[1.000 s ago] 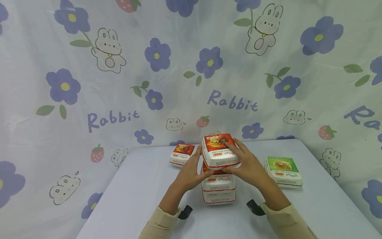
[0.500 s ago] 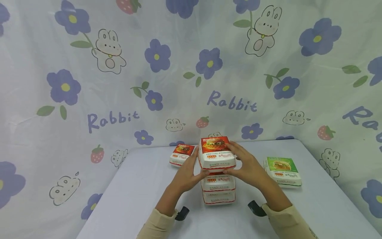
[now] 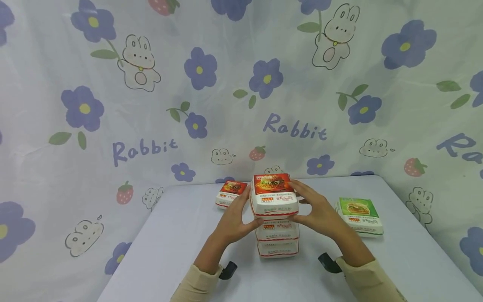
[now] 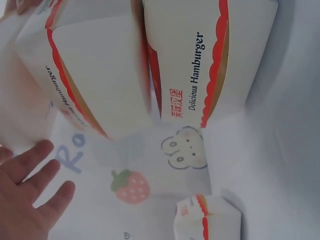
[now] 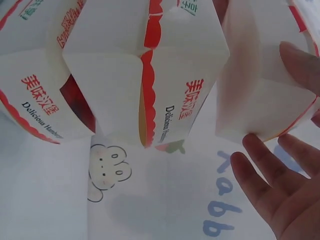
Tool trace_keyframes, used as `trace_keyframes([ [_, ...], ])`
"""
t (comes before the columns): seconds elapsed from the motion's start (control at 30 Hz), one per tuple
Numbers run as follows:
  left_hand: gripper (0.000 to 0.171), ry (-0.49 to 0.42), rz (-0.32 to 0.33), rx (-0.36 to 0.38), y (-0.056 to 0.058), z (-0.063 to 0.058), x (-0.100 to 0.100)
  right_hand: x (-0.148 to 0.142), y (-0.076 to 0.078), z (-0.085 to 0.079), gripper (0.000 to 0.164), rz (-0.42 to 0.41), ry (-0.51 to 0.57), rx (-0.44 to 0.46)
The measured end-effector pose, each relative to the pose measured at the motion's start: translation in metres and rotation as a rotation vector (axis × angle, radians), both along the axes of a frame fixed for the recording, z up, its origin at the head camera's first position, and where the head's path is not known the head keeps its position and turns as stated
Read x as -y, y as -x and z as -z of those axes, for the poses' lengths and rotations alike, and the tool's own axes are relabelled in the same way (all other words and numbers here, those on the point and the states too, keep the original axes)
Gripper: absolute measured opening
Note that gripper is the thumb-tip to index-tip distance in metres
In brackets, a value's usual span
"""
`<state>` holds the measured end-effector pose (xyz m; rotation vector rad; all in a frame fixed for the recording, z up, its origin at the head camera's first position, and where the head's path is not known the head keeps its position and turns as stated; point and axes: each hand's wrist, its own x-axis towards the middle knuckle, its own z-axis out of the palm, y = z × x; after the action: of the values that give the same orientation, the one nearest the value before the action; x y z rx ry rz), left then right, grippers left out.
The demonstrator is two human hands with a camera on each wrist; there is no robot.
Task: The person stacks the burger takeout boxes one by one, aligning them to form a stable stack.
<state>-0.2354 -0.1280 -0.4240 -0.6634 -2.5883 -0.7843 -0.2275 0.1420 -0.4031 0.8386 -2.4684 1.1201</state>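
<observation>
A hamburger box (image 3: 273, 205) with a red lid sits at the top of a stack of white boxes in the head view. My left hand (image 3: 234, 216) holds its left side, thumb at the lower front corner. On the right side my right hand (image 3: 317, 214) holds it too, its thumb low at the front and its fingers along the side. Beneath are a middle box (image 3: 277, 232) and a bottom box (image 3: 278, 248), roughly lined up. The right wrist view shows the thumb (image 5: 300, 65) over the top box (image 5: 260, 75), fingertips at its edge.
Another red-lidded box (image 3: 231, 193) lies behind the stack to the left. To the right lies a green-lidded box (image 3: 358, 216). All stand on a white table (image 3: 181, 235) against a rabbit-and-flower curtain (image 3: 226, 84). Black wrist mounts (image 3: 228, 270) stick out near the sleeves.
The top box has shifted slightly left and down, and it now sits squarer over the stack. Both hands moved with it; the right fingers now show a small gap beside its side.
</observation>
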Motion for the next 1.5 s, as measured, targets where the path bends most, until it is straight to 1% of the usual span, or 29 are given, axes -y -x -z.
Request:
trace_keyframes([
  [0.17,0.092,0.012,0.017,-0.012,-0.002,0.001,0.002,-0.004,-0.002,-0.001,0.095,0.007,-0.004,0.022],
  [0.5,0.09,0.049,0.024,-0.03,-0.006,0.001,0.004,-0.005,-0.008,0.0,0.094,0.004,-0.009,0.04],
  [0.73,0.09,0.074,0.031,0.008,-0.008,0.0,0.005,-0.005,-0.01,0.002,0.095,0.027,-0.013,0.027],
  [0.93,0.09,0.074,0.033,0.041,-0.008,0.003,0.006,-0.005,-0.009,0.004,0.095,-0.001,-0.005,0.021],
  [1.07,0.091,0.073,0.035,0.042,-0.009,0.005,0.006,-0.005,-0.01,0.005,0.094,-0.016,0.0,0.03],
  [1.23,0.091,0.062,0.043,0.034,-0.009,0.007,0.006,-0.005,-0.011,0.006,0.095,0.002,-0.004,0.035],
  [1.5,0.092,0.071,0.029,0.04,-0.009,0.01,0.006,-0.005,-0.012,0.008,0.094,-0.002,-0.003,0.04],
])
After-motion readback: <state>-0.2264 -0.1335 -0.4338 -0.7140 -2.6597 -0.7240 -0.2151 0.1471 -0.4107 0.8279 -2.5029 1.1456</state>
